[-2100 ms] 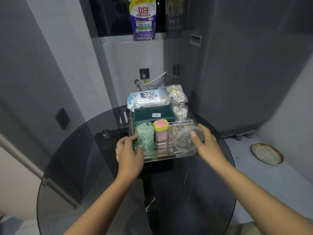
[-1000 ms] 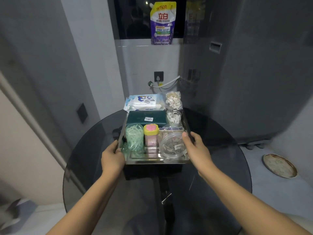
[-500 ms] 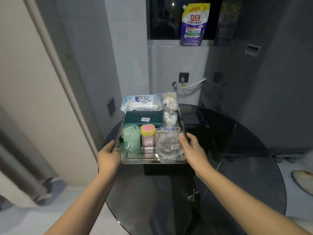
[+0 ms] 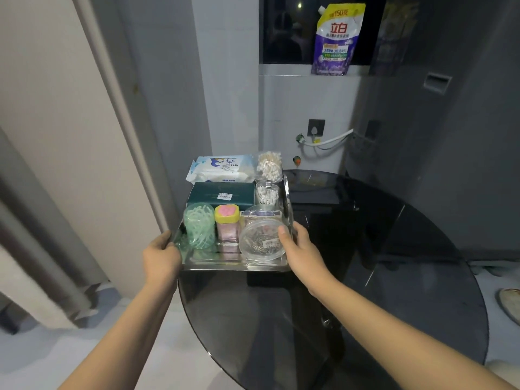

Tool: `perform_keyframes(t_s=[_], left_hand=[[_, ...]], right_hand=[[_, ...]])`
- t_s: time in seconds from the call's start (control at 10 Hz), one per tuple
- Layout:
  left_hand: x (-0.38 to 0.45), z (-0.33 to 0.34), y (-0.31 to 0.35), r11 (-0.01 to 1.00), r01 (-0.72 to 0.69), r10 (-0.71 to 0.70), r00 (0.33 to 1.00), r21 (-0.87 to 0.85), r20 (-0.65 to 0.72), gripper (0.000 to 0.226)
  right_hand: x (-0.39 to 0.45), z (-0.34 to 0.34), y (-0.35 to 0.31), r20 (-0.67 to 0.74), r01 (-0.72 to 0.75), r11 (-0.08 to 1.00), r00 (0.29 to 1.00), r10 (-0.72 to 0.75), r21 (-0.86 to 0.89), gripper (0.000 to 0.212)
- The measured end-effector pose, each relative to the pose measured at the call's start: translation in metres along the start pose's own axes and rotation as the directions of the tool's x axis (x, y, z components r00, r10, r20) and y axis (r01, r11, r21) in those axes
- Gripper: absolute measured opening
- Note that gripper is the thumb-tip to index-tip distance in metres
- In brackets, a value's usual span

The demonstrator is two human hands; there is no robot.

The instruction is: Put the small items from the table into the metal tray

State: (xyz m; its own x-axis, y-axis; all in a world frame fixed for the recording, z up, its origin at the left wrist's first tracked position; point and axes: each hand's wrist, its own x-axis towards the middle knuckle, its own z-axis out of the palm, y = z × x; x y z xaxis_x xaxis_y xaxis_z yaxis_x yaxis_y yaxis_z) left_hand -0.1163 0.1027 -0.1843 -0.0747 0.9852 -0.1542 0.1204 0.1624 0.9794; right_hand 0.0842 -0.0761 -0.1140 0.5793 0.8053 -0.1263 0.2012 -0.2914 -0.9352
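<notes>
The metal tray (image 4: 236, 265) is held up at the left edge of the round dark glass table (image 4: 380, 277), partly past its rim. My left hand (image 4: 161, 258) grips the tray's left rim and my right hand (image 4: 302, 250) grips its right rim, thumb on a clear round box of pins (image 4: 260, 243). Inside stand a green tub of floss picks (image 4: 199, 225), a pink jar with a yellow lid (image 4: 227, 223), a dark green box (image 4: 221, 194), a wipes pack (image 4: 222, 168) and two packs of cotton swabs (image 4: 268, 175).
A pale wall and door frame (image 4: 98, 136) stand close on the left, with a grey curtain (image 4: 33, 263) lower left. A purple detergent pouch (image 4: 336, 38) sits on the window ledge. A round dish (image 4: 510, 304) lies on the floor at right.
Both hands have carried the loaded tray leftward from the table's middle to its left edge. The view has swung left, showing more wall and curtain.
</notes>
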Motion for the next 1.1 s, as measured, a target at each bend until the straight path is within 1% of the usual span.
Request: perform_keyframes(t_s=[0.1,0.3,0.4,0.5,0.6,0.7,0.8,0.9,1.0,1.1], left_hand=[[0.015,-0.003,-0.014,1.0,-0.014,0.015,1.0,0.007,-0.005,0.045],[0.009,-0.003,-0.012,0.999,-0.016,0.017,1.0,0.046,-0.013,0.043],[-0.003,-0.003,0.0,0.999,0.0,0.0,1.0,0.041,0.0,0.042],[-0.011,-0.004,0.007,0.999,0.005,-0.005,1.0,0.038,0.02,0.047],[-0.037,-0.003,0.032,0.994,-0.038,0.038,0.999,0.1,0.002,0.038],[-0.066,0.0,0.059,0.969,-0.164,0.168,0.986,0.183,-0.008,0.035],[-0.08,0.008,0.081,0.92,-0.352,0.35,0.936,0.171,0.046,0.04],[-0.082,0.02,0.093,0.893,-0.43,0.425,0.903,0.131,0.067,0.046],[-0.077,0.044,0.104,0.87,-0.474,0.465,0.881,0.137,0.09,0.04],[-0.069,0.077,0.117,0.884,-0.458,0.441,0.884,0.096,0.155,0.033]], right_hand=[[-0.001,0.004,0.0,0.028,0.004,1.0,1.0,-0.004,-0.01,0.069],[0.001,0.001,0.001,0.053,-0.019,1.0,0.998,0.018,0.014,0.069],[0.001,-0.001,0.0,0.081,-0.022,1.0,0.996,0.02,0.015,0.068],[0.0,-0.003,-0.002,0.087,-0.027,1.0,0.996,0.026,0.011,0.068],[-0.002,-0.007,-0.006,0.082,-0.021,0.999,0.996,0.018,0.044,0.067],[-0.003,-0.013,-0.004,0.076,0.022,0.999,0.997,-0.024,0.022,0.063],[0.001,-0.022,-0.002,0.056,0.103,0.993,0.993,-0.099,-0.062,0.057],[0.01,-0.034,-0.006,0.02,0.171,0.975,0.985,-0.17,-0.143,0.049],[0.028,-0.049,-0.017,-0.011,0.248,0.958,0.968,-0.252,-0.142,0.042],[0.056,-0.065,-0.029,-0.032,0.295,0.94,0.952,-0.305,-0.172,0.032]])
